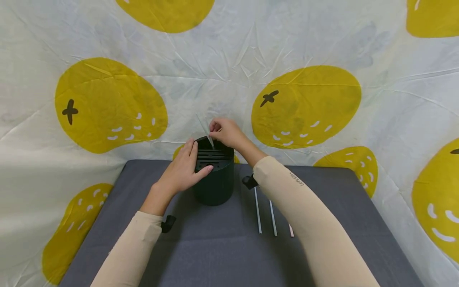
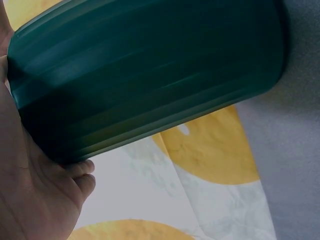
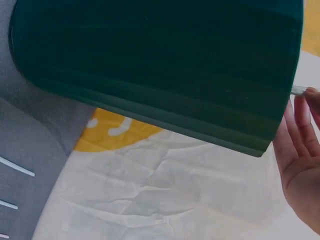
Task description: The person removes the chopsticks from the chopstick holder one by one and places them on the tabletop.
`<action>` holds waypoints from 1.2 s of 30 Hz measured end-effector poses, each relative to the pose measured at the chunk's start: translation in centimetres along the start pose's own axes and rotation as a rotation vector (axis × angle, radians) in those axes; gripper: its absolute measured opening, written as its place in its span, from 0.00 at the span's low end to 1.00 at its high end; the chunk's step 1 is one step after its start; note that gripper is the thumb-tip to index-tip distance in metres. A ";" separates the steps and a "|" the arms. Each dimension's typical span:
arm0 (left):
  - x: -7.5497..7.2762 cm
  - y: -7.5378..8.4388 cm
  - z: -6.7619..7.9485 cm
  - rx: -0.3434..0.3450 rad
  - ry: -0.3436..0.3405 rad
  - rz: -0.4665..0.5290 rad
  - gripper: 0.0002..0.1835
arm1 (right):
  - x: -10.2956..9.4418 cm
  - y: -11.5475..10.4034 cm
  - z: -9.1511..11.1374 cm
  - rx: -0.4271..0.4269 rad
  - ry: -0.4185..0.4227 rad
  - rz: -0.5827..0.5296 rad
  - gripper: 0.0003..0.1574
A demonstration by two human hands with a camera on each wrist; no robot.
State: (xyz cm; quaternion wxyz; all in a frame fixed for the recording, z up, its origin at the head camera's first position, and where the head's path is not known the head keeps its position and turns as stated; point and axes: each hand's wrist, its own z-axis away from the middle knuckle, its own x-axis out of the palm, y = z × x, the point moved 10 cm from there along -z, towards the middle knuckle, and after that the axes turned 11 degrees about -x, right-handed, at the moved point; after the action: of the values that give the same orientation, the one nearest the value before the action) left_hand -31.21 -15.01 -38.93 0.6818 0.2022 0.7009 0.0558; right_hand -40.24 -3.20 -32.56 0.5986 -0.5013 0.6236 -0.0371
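Note:
A dark green, cylindrical holder (image 1: 214, 187) with a slotted top stands upright on the table. My left hand (image 1: 184, 169) rests against its left side at the rim, the fingers fairly straight and the thumb across the front edge. In the left wrist view two fingertips (image 2: 86, 176) show past the holder's wall. Above the top opening, my right hand (image 1: 225, 133) pinches thin, pale, translucent straws (image 1: 203, 124) between thumb and fingers, their lower ends down in the holder. In the right wrist view a short piece of straw (image 3: 298, 90) shows between fingertips and rim.
Several more thin straws, among them a pale straw (image 1: 257, 213) and a pinkish straw (image 1: 291, 230), lie on the grey table (image 1: 215, 255) under and beside the right forearm. A white cloth (image 1: 229, 52) with yellow fruit prints hangs behind the table's far edge.

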 end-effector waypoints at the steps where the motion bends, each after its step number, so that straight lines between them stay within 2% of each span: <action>1: 0.0 0.0 0.0 -0.002 -0.001 0.001 0.58 | -0.2 0.0 0.1 -0.005 0.008 -0.006 0.05; 9: 0.1 -0.1 0.0 -0.012 -0.003 -0.008 0.59 | -2.0 -0.7 1.3 -0.048 0.117 -0.047 0.06; 12: 0.1 -0.1 0.1 -0.012 -0.006 -0.008 0.59 | -3.1 -1.1 2.0 -0.066 0.189 -0.092 0.06; 17: 0.2 -0.3 0.2 -0.026 -0.016 -0.015 0.59 | -5.5 -2.3 2.8 -0.143 0.313 -0.201 0.07; 26: 0.1 -0.7 0.2 -0.044 -0.018 -0.021 0.60 | -8.9 -4.2 4.0 -0.213 0.426 -0.425 0.07; 36: 0.0 -0.6 0.1 -0.031 -0.011 -0.030 0.59 | -13.4 -4.2 6.4 -0.302 0.593 -0.651 0.06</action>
State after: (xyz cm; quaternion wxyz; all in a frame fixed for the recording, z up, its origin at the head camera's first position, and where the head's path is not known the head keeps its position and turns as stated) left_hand -31.21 -15.54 -39.17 0.6894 0.1816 0.6990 0.0552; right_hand -35.69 7.22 -22.15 0.2720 -0.7201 0.5767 -0.2737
